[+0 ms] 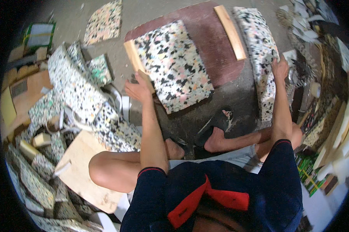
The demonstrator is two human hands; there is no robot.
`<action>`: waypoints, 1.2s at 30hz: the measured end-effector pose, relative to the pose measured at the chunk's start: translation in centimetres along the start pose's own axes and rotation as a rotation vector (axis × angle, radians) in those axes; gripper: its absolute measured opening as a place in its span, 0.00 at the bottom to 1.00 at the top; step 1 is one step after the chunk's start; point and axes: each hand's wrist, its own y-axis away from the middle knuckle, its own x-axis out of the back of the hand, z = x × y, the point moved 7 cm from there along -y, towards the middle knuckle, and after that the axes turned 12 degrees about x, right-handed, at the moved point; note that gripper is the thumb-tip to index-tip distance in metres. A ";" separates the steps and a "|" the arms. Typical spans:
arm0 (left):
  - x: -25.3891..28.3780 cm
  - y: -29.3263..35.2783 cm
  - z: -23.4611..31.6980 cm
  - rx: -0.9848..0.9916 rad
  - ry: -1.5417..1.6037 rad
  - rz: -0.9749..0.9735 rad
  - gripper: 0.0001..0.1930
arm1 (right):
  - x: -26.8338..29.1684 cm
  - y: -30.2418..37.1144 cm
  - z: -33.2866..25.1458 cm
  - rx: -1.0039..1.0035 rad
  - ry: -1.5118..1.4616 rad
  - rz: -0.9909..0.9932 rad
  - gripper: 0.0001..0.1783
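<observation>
A speckled foam sheet [172, 63] lies tilted on a dark reddish-brown board [205, 31] on the floor. Along the sheet's left edge runs a pale wooden strip [133, 56]. My left hand [139, 88] rests over the lower end of that strip, thumb side on the wood, the other fingers apart and bent to the left. At the right, my right hand [280, 69] is closed on the right edge of a long speckled foam strip [256, 42], which stands beside the board. The undersides of the fingers are hidden. Another wooden strip [230, 33] lies on the board's right side.
Foam offcuts [75, 83] are heaped at the left, beside a pale wooden panel [83, 170] near my knee. A curved foam piece [103, 21] lies at the far left. Scraps and wood lengths [335, 135] crowd the right side. My feet [215, 140] are just below the foam sheet.
</observation>
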 end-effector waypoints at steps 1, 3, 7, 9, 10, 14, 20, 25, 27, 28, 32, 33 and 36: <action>0.5 1.1 -2.1 0.071 -0.007 -0.035 0.42 | -0.5 -0.5 -2.9 0.072 -0.109 -0.013 0.30; 0.3 3.1 -5.2 0.196 0.030 -0.185 0.43 | -1.7 -1.3 -9.1 0.215 -0.316 -0.128 0.27; -0.4 6.3 -6.7 0.214 0.142 -0.388 0.45 | -5.6 -0.3 -17.3 0.267 -0.241 -0.523 0.39; -0.6 6.6 -6.4 0.173 0.166 -0.389 0.45 | -5.8 0.2 -18.7 0.287 -0.226 -0.543 0.40; -0.8 6.5 -6.6 0.183 0.220 -0.407 0.44 | -5.9 0.6 -18.9 0.281 -0.198 -0.576 0.40; -1.6 4.3 -7.7 0.154 0.310 -0.363 0.40 | -5.4 2.6 -19.1 0.349 -0.114 -0.672 0.39; 3.1 1.1 -3.8 -0.148 -0.120 0.053 0.43 | -5.5 8.0 -18.3 0.180 -0.239 -0.763 0.45; 13.7 11.0 12.9 -0.502 0.733 -0.819 0.14 | -2.7 7.9 -15.4 0.199 -0.369 -0.756 0.44; 24.7 19.3 18.7 -0.999 0.574 -0.709 0.15 | -0.5 6.2 -12.9 0.128 -0.358 -0.650 0.40; 30.2 23.3 20.6 -1.140 0.674 -0.742 0.17 | 0.4 5.2 -11.6 0.100 -0.363 -0.606 0.39; 38.7 33.3 26.2 -1.416 -0.276 -0.806 0.41 | 1.9 4.5 -5.4 -0.043 -0.328 -0.530 0.35; 39.2 33.5 26.5 -1.229 -0.725 -0.912 0.47 | 1.7 5.0 -3.9 -0.089 -0.327 -0.541 0.36; 41.5 38.1 25.6 -1.536 -0.508 -1.244 0.42 | 0.9 7.8 -0.3 -0.166 -0.329 -0.525 0.37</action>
